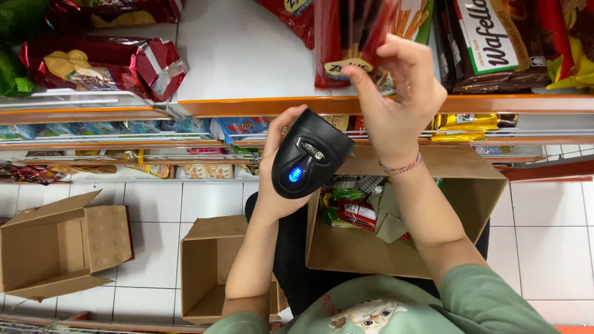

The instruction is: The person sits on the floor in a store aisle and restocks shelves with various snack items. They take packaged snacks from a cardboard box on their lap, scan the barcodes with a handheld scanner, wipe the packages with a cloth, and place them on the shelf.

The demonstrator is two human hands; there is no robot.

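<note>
The person's left hand [278, 164] is wrapped shut round a black plastic handheld barcode scanner [311, 154] w/ a blue light glowing on its back, held at mid-scene, nose aimed up toward the shelf. The right hand [396, 102] is up at the orange-edged white shelf [247, 68], thumb and fingers pinched closed on the lower edge of a clear-and-red glossy packet of dark stick biscuits [349, 37], which stands upright on the shelf just right of a bare stretch. Scanner and packet are near each other but not touching. Below, btwn the arms, an open brown cardboard box [470, 185] has red and green snack packets in it, so by the look of it there's stock left to handle. Two more open cardboard boxes sit on the white tiled floor: one near the left arm [207, 272], one far left [55, 247], both showing bare insides. Shiny red crisp bags [105, 62] lie on the shelf at far left; brown wafer packs [489, 43] at right.
</note>
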